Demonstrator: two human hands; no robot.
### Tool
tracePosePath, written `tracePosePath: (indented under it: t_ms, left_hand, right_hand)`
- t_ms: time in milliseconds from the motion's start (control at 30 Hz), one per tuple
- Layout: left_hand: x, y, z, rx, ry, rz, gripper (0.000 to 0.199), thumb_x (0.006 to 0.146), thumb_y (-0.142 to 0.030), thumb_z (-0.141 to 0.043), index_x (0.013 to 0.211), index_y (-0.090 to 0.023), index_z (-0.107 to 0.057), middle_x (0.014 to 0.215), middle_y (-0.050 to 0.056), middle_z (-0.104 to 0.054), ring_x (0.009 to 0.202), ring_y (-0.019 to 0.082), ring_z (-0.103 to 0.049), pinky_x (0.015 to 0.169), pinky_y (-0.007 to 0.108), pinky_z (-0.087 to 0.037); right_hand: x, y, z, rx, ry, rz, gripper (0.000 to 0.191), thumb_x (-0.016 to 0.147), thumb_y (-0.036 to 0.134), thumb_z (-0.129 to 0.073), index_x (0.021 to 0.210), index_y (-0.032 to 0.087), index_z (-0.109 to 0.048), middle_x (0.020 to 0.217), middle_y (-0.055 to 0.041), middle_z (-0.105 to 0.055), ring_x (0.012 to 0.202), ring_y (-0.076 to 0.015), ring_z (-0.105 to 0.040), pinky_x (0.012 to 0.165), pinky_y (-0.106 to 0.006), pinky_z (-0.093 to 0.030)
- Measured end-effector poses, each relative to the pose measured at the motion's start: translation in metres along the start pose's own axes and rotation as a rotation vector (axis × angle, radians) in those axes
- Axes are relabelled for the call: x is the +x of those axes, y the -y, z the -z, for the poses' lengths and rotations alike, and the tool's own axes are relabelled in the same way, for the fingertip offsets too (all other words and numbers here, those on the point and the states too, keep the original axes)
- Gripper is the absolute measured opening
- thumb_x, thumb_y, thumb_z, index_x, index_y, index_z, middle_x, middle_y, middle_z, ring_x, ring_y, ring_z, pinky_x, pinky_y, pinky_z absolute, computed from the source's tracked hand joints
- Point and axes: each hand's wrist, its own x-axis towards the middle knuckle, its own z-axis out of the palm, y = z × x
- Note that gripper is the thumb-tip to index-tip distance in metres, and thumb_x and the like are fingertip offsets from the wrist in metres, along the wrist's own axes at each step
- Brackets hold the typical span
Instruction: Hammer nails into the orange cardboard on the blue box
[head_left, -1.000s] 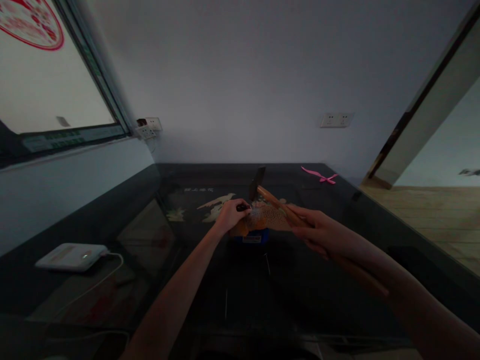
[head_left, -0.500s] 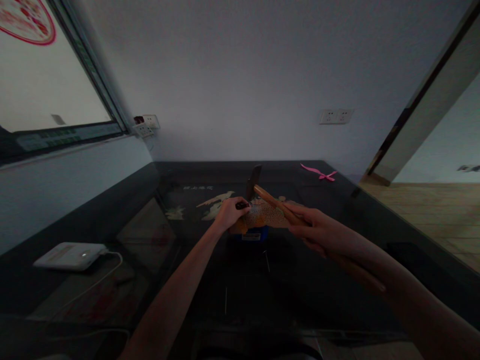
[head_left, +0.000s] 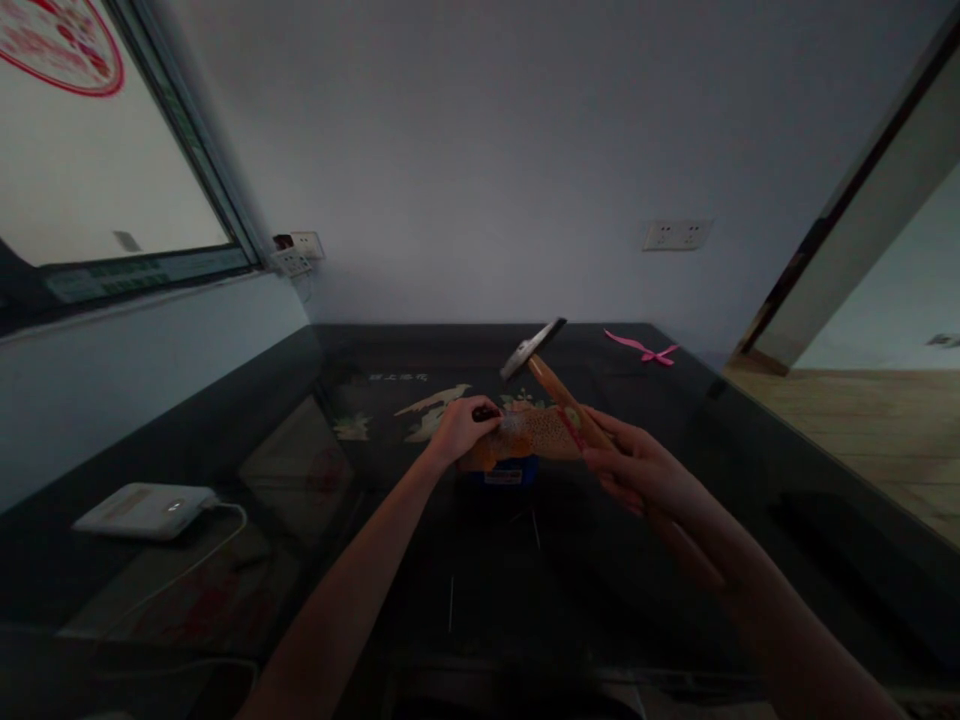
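Observation:
My right hand (head_left: 637,462) is wrapped round the wooden handle of a hammer (head_left: 566,398), whose metal head is raised above the table, up and to the right of my left hand. With thumb and fingers pinched together, my left hand (head_left: 463,428) rests at the left end of a tan and orange patterned piece (head_left: 536,430). Something small and dark shows at these fingertips, too small to name. Under the patterned piece stands a blue object (head_left: 508,472) with a pale label, mostly hidden.
On the dark glossy table (head_left: 420,520) lies a white device (head_left: 146,512) with a white cable, at the left. A pink ribbon (head_left: 645,350) lies near the back right. A dark flat object (head_left: 862,560) is at the right edge. Sockets (head_left: 676,235) sit on the wall.
The hammer's head has lifted and swung to the right, away from my left fingers, its head now tilted. My left hand and the patterned piece stay in place.

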Motion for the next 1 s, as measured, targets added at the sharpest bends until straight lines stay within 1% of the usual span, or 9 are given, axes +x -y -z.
tracePosePath:
  t_ms: [200, 300, 400, 500, 533, 600, 700, 833, 1000]
  left_hand:
    - [0.002, -0.007, 0.004, -0.038, 0.055, -0.049, 0.014, 0.074, -0.019, -0.061, 0.088, -0.015, -0.062, 0.083, 0.004, -0.066, 0.076, 0.014, -0.061, 0.073, 0.027, -0.049]
    - [-0.001, -0.019, 0.016, -0.014, -0.043, -0.090, 0.031, 0.073, -0.022, -0.063, 0.102, -0.016, -0.057, 0.097, 0.006, -0.064, 0.086, 0.015, -0.060, 0.080, 0.029, -0.048]
    - [-0.022, -0.044, 0.038, 0.116, -0.217, -0.103, 0.023, 0.077, -0.025, -0.058, 0.098, -0.017, -0.057, 0.097, 0.006, -0.063, 0.089, 0.015, -0.059, 0.082, 0.028, -0.046]
    - [-0.062, -0.070, 0.056, 0.288, -0.244, 0.003, 0.014, 0.082, -0.031, -0.050, 0.086, -0.020, -0.058, 0.081, 0.003, -0.063, 0.073, 0.013, -0.057, 0.072, 0.025, -0.046]
    - [-0.077, -0.076, 0.058, 0.335, -0.173, 0.062, 0.017, 0.083, -0.033, -0.047, 0.080, -0.021, -0.058, 0.075, 0.002, -0.063, 0.066, 0.012, -0.056, 0.066, 0.023, -0.045]
    - [-0.107, -0.082, 0.057, 0.418, 0.087, 0.191, 0.025, 0.084, -0.038, -0.045, 0.071, -0.020, -0.058, 0.064, 0.000, -0.061, 0.057, 0.011, -0.054, 0.057, 0.022, -0.040]
    - [-0.140, -0.080, 0.044, 0.558, 0.450, 0.416, 0.029, 0.081, -0.044, -0.048, 0.069, -0.020, -0.060, 0.067, 0.002, -0.064, 0.061, 0.015, -0.058, 0.055, 0.024, -0.037]
    - [-0.159, -0.075, 0.025, 0.643, 0.619, 0.518, 0.025, 0.079, -0.040, -0.050, 0.076, -0.019, -0.063, 0.081, 0.006, -0.068, 0.074, 0.021, -0.063, 0.060, 0.027, -0.040]
    - [-0.155, -0.081, 0.020, 0.726, 0.693, 0.482, 0.020, 0.081, -0.025, -0.045, 0.085, -0.018, -0.064, 0.092, 0.009, -0.068, 0.082, 0.024, -0.064, 0.068, 0.031, -0.044]
  right_hand:
    - [0.013, -0.038, 0.009, 0.312, -0.075, 0.086, 0.070, 0.076, 0.028, -0.061, 0.138, 0.019, -0.030, 0.047, 0.0127, -0.039, 0.027, -0.0013, -0.023, 0.025, -0.013, -0.024]
    - [0.010, -0.038, 0.014, 0.361, -0.089, 0.097, 0.070, 0.076, 0.026, -0.062, 0.138, 0.019, -0.030, 0.047, 0.0123, -0.040, 0.028, -0.0012, -0.024, 0.025, -0.013, -0.024]
    - [0.007, -0.036, 0.016, 0.391, -0.099, 0.102, 0.069, 0.077, 0.025, -0.061, 0.138, 0.018, -0.029, 0.046, 0.0123, -0.039, 0.028, -0.0012, -0.023, 0.026, -0.013, -0.023]
    - [0.006, -0.037, 0.015, 0.399, -0.101, 0.106, 0.065, 0.079, 0.024, -0.059, 0.137, 0.016, -0.031, 0.044, 0.0129, -0.037, 0.028, -0.0014, -0.022, 0.026, -0.013, -0.023]
    - [0.007, -0.037, 0.015, 0.403, -0.098, 0.111, 0.064, 0.079, 0.024, -0.059, 0.137, 0.016, -0.031, 0.044, 0.0128, -0.037, 0.028, -0.0014, -0.022, 0.026, -0.013, -0.023]
    - [0.007, -0.037, 0.014, 0.415, -0.085, 0.120, 0.064, 0.079, 0.023, -0.058, 0.136, 0.017, -0.031, 0.047, 0.0122, -0.039, 0.028, -0.0013, -0.023, 0.026, -0.013, -0.022]
    - [0.006, -0.034, 0.012, 0.414, -0.073, 0.120, 0.066, 0.078, 0.022, -0.059, 0.137, 0.018, -0.030, 0.049, 0.0118, -0.041, 0.028, -0.0010, -0.024, 0.026, -0.013, -0.022]
    - [0.005, -0.033, 0.009, 0.391, -0.055, 0.104, 0.068, 0.077, 0.022, -0.059, 0.138, 0.018, -0.029, 0.047, 0.0123, -0.039, 0.027, -0.0016, -0.025, 0.025, -0.013, -0.023]
    - [0.006, -0.038, 0.010, 0.367, -0.038, 0.107, 0.067, 0.078, 0.023, -0.059, 0.138, 0.019, -0.029, 0.046, 0.0126, -0.036, 0.028, -0.0018, -0.024, 0.026, -0.014, -0.023]
